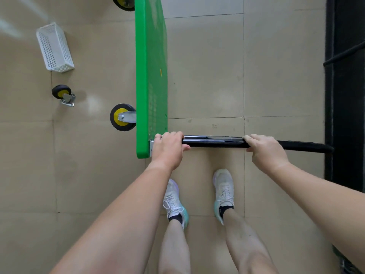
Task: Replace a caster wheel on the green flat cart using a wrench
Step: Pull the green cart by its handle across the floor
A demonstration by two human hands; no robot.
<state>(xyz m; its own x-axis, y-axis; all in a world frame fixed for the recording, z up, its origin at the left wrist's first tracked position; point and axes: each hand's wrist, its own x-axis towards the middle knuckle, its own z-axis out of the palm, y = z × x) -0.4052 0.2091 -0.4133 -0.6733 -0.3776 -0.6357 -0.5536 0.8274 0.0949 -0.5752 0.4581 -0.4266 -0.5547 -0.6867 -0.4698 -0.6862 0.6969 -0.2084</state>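
Head view is showing the left hand (pixel 168 148) and right hand (pixel 264 150) wrapping the black handle (pixel 213 143), propping the green flat cart (pixel 151 76) on edge, its mounted caster (pixel 122 117) facing left. Steadying it firmly seems wise; a loose caster wheel (pixel 64 94) is lying on the floor (pixel 207 66) well to the left.

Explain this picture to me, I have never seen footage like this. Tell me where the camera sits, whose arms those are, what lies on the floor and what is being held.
There is no machine here: one camera worn on a person's head looks down at their own arms and shoes. The left hand and right hand both grip the black handle of the green cart, which stands tipped on its side so its wheels point to the picture's left. One mounted caster shows near the hands. On the tiled floor lie a loose caster and a white basket. No wrench is in view.
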